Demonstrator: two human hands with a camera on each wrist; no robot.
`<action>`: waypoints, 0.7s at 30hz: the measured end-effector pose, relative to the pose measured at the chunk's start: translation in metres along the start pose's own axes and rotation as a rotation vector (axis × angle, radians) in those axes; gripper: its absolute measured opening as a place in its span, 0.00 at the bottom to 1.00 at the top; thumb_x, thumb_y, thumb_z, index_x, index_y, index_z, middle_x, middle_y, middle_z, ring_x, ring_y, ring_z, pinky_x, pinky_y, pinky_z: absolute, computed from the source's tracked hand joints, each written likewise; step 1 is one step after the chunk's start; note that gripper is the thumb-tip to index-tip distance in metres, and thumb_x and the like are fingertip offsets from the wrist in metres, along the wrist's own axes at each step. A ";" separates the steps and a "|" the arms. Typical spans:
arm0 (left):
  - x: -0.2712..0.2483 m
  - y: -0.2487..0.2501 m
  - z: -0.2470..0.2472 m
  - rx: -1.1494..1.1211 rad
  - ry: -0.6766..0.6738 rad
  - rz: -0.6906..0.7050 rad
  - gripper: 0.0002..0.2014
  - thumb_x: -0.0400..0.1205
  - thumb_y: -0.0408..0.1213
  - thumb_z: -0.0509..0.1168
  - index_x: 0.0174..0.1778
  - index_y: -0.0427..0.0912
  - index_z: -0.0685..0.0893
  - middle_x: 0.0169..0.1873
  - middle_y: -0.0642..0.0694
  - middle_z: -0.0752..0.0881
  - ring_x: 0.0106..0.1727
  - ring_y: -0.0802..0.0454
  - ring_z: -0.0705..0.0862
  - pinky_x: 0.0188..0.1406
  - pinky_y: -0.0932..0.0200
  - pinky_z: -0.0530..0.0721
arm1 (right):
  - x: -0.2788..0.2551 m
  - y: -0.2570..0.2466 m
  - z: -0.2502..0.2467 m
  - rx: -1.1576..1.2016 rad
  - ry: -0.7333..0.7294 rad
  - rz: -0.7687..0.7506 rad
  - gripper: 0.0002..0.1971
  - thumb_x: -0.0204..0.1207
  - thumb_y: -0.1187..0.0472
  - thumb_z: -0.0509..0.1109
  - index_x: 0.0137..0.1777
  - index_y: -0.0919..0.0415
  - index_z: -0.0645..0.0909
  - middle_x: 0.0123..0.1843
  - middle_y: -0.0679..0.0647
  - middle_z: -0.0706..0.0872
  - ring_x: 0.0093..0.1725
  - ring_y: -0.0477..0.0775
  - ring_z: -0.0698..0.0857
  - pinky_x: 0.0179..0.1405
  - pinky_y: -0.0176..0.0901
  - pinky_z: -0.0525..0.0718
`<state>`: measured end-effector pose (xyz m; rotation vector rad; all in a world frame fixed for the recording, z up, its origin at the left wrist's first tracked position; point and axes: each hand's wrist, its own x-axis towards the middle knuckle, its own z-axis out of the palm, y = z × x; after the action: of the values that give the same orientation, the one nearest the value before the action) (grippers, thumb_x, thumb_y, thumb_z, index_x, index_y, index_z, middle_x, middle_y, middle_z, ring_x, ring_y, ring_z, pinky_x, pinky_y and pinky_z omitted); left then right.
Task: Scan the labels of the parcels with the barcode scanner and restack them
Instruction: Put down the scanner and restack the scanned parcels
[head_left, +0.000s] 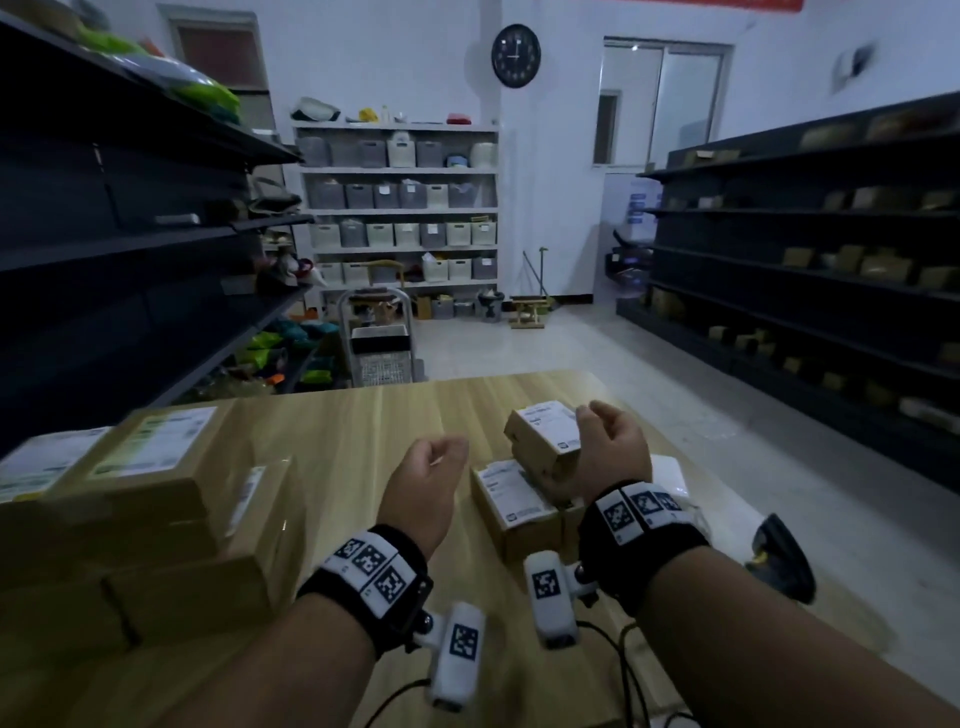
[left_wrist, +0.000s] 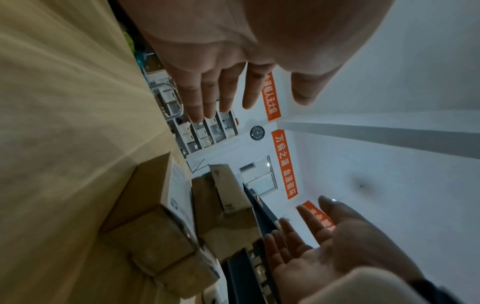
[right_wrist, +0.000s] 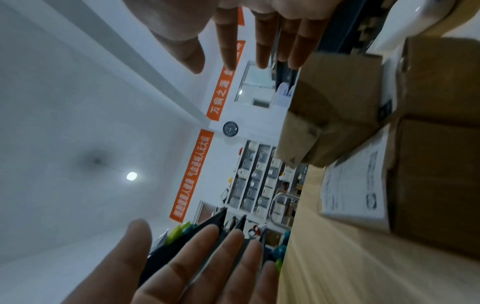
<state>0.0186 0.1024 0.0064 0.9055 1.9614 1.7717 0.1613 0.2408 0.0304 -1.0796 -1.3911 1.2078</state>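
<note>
Both my hands hover above the wooden table, palms facing each other, and hold nothing. My left hand is near the table's middle, its fingers relaxed and nearly straight. My right hand is just right of a small brown parcel with a white label, apart from it, fingers straight. That parcel lies tilted on top of other small labelled parcels. The dark barcode scanner lies on the table at the right, beyond my right forearm.
A stack of larger brown boxes with labels fills the table's left side. A white flat item lies behind the small parcels. Dark shelving stands left and right, a hand trolley beyond the table's far edge.
</note>
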 end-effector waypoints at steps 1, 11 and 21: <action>0.002 -0.001 0.009 -0.011 -0.021 -0.009 0.28 0.77 0.72 0.65 0.59 0.52 0.87 0.54 0.55 0.91 0.62 0.52 0.89 0.76 0.35 0.87 | 0.009 0.004 -0.006 -0.021 0.033 0.005 0.20 0.84 0.43 0.70 0.72 0.47 0.83 0.70 0.53 0.89 0.66 0.57 0.88 0.68 0.59 0.88; 0.020 -0.010 0.074 -0.089 -0.274 -0.118 0.44 0.56 0.97 0.58 0.52 0.67 0.85 0.57 0.59 0.89 0.71 0.44 0.88 0.84 0.32 0.80 | 0.049 0.033 -0.025 -0.149 -0.097 0.150 0.28 0.90 0.43 0.65 0.83 0.59 0.79 0.79 0.58 0.85 0.74 0.63 0.83 0.72 0.51 0.76; 0.003 -0.004 0.049 -0.079 -0.204 0.004 0.38 0.78 0.81 0.58 0.67 0.57 0.91 0.60 0.57 0.97 0.63 0.59 0.94 0.71 0.49 0.89 | 0.018 0.038 0.008 -0.034 -0.195 0.109 0.16 0.88 0.46 0.69 0.71 0.49 0.87 0.55 0.46 0.90 0.55 0.49 0.88 0.66 0.54 0.86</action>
<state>0.0468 0.1408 -0.0045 1.0206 1.7512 1.6744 0.1514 0.2621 -0.0052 -1.0959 -1.5215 1.4033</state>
